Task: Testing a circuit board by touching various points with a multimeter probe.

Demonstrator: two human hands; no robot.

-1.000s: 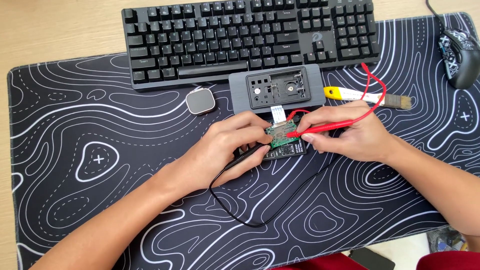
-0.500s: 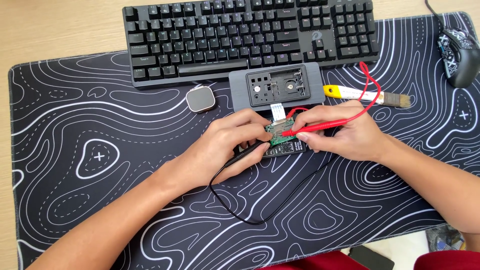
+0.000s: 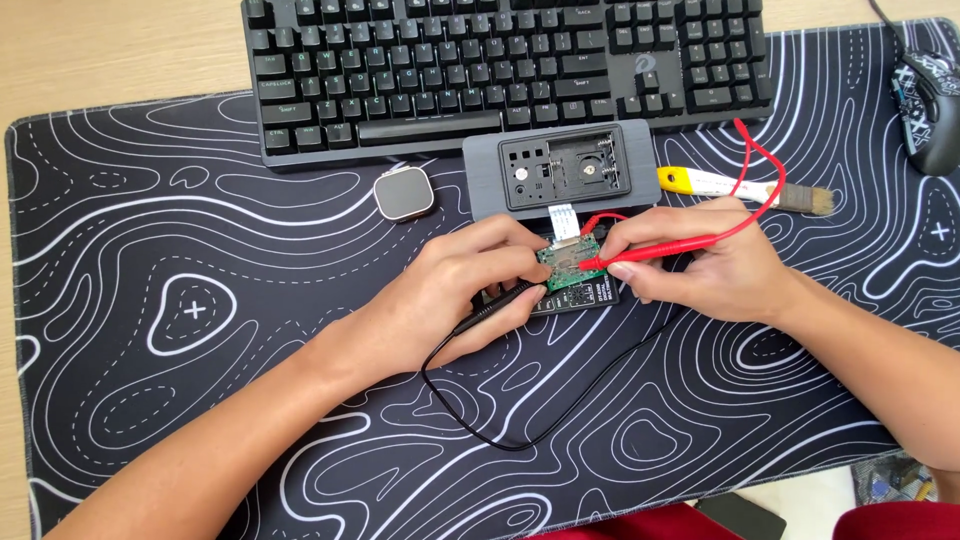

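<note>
Barely shifting since before, my right hand is pinching the red probe onto the green board, my left hand gripping the black probe, next needing a steady tip

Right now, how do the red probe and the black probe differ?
The red probe is in the right hand, lying nearly level and pointing left; the black probe is in the left hand, mostly hidden under its fingers. The red lead loops up toward the keyboard; the black lead curves toward the person. Both tips meet the green circuit board.
</note>
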